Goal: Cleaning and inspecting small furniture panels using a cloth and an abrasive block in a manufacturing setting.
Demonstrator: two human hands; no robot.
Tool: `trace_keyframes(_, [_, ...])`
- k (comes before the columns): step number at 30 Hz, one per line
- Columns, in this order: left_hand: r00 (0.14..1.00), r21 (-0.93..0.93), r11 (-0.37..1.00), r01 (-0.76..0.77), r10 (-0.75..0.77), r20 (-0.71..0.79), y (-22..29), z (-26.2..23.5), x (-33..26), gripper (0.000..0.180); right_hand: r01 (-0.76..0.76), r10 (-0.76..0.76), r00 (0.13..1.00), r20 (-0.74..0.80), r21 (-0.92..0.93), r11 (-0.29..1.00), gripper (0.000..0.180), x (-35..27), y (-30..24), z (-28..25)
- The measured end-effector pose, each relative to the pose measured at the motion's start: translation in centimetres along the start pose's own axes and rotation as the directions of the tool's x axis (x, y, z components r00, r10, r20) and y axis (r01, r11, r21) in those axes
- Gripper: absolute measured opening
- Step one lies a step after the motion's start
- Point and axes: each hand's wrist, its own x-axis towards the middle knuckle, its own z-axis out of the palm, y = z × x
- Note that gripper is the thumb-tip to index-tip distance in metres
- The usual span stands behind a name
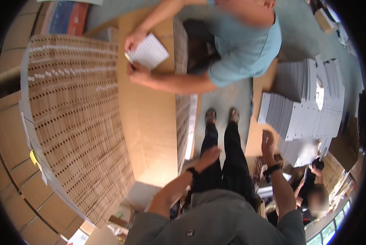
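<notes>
My left hand (209, 159) hangs in front of my legs with its fingers loosely curled in, and nothing shows in it. My right hand (268, 143) reaches forward over the edge of a brown board, fingers stretched out and holding nothing I can see. Just right of it stand rows of thin grey panels (301, 116) with small holes, packed closely together. Across from me, a co-worker in a light blue shirt holds a white, grid-patterned sheet (150, 52) in both hands above a long cardboard-topped surface (148, 122).
A large stack of brown slotted cardboard (76, 114) fills the left, with strapped cartons (11, 163) beyond it. Another person (315, 196) is at the lower right. Grey floor (228, 98) runs between the cardboard surface and the panels.
</notes>
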Motion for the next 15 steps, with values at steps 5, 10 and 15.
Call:
trace_keyframes(5, [0.990, -0.036, 0.992, 0.124, -0.121, 0.078, 0.9, -1.8, -1.3, 0.034, -0.073, 0.065, 0.996, 0.053, 0.153, 0.986, 0.012, -1.4, -3.3, 2.1])
trace_keyframes(10, [0.990, -0.044, 0.995, 0.086, -0.081, 0.115, 2.3, -2.7, -1.4, 0.035, -0.131, 0.107, 0.989, 0.103, 0.269, 0.954, 0.013, -2.6, -3.9, 0.7])
trace_keyframes(15, [0.957, -0.077, 0.960, 0.270, -0.259, 0.132, -1.8, -5.0, -1.7, 0.030, -0.190, 0.127, 0.958, 0.258, 0.235, 0.953, 0.020, -5.6, -1.1, 0.8])
